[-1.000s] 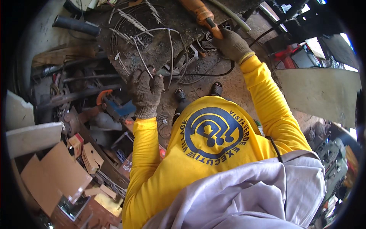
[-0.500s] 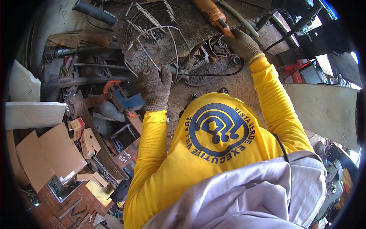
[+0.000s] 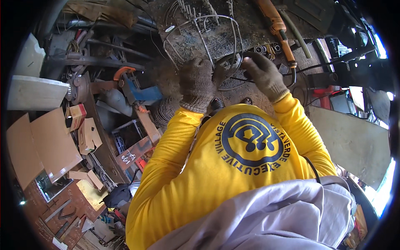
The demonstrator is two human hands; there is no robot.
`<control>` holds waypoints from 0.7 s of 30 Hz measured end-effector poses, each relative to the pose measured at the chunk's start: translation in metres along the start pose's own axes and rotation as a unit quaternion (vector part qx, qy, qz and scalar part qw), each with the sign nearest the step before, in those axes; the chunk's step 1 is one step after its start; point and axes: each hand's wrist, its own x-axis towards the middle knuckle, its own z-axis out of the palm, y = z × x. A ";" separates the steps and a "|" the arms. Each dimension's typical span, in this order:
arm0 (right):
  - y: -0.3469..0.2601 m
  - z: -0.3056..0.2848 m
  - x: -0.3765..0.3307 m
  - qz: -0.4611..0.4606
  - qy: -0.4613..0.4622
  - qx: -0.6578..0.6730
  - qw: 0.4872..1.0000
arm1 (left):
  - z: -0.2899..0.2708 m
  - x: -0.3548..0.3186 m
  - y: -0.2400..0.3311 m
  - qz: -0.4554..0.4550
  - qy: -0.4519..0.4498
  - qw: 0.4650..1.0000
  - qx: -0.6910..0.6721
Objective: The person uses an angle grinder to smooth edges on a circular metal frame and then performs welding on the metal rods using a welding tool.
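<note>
1. Fingers of my left hand (image 3: 196, 83) are curled down in a knitted glove, closed on the near edge of the wire frame (image 3: 208, 39); how firm that hold is I cannot tell.
2. Fingers of my right hand (image 3: 262, 75) are bent inward too, pinched on a thin dark wire (image 3: 233, 78) that runs between both hands, just beside the left fingertips.
3. I see the wire frame arching away beyond my fingertips, resting on the scorched worktop (image 3: 250, 25).
4. Past my right fingers lies an orange power tool (image 3: 277, 27), apart from them; its hose (image 3: 296, 35) runs alongside.
5. Well off to the left of my left fingers sit a blue clamp (image 3: 139, 89) and cardboard scraps (image 3: 46, 141).
6. To do this well, I judge I should keep the left grip steady on the frame, keep the thin wire taut with the right, and work close to the fingertips so the wire does not spring loose.
</note>
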 end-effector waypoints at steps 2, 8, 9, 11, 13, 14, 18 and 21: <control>-0.002 0.010 0.006 0.013 -0.035 -0.028 0.999 | -0.003 0.004 0.003 0.007 -0.001 1.000 -0.010; 0.001 0.031 0.022 0.054 -0.062 -0.139 0.987 | -0.013 0.005 0.005 0.010 -0.032 0.999 -0.023; 0.005 0.031 0.020 0.046 -0.056 -0.091 0.993 | -0.014 0.006 0.004 0.013 -0.022 0.999 -0.041; 0.005 0.034 0.012 0.040 -0.055 -0.044 0.997 | -0.018 0.006 0.004 0.034 -0.006 0.998 -0.057; -0.002 0.038 0.002 0.076 -0.018 0.089 0.993 | -0.028 0.004 0.004 0.053 0.009 0.996 -0.072; 0.001 0.034 0.001 0.082 -0.017 0.088 0.993 | -0.033 0.001 0.005 0.055 0.027 0.992 -0.113; 0.010 0.022 0.000 0.083 -0.048 0.028 0.995 | -0.045 -0.025 -0.011 -0.032 0.117 0.969 -0.214; 0.007 0.022 -0.004 0.080 -0.047 0.034 0.995 | -0.056 -0.033 -0.020 -0.121 0.076 0.974 -0.178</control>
